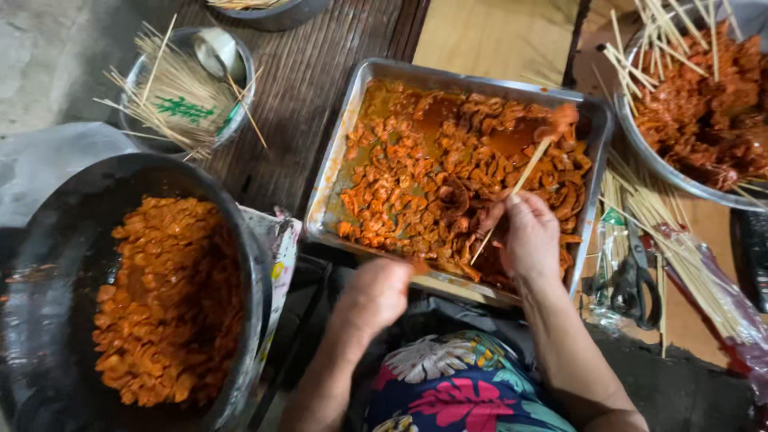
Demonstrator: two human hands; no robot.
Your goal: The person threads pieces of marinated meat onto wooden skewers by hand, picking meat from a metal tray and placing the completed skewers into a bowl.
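The work goes on low down, over a dark ribbed wooden surface [304, 88] that runs through the upper middle of the frame, with pale grey concrete floor [48, 48] in the upper left corner and a tan board [496, 32] at the top centre. A rectangular steel tray [340, 152] fills the middle of the frame, full of orange marinated meat pieces [416, 184] lying in reddish sauce.

The right hand [528, 236] sits over the tray's lower right part, its fingers closed in a pinch around a bamboo skewer [524, 172] that slants up toward the upper right; a piece of sauced meat is on its upper end. The left hand [380, 288] hovers at the tray's near edge, lower centre, curled into a loose fist; what it grips, if anything, cannot be told.

In the lower left stands a big dark bowl [248, 264] heaped with more orange meat. In the upper left a round metal bowl [240, 60] holds loose skewers lying over a clear packet with green print [188, 108]. In the upper right another metal bowl [648, 152] holds finished skewered meat, sticks pointing outward. Down the right side lies a bundle of skewers in a clear plastic sleeve [704, 272] with a red end, and black-handled scissors [636, 280] lie just beside it. At the bottom centre a floral cloth [456, 384] in blue, pink and white covers the person's lap.
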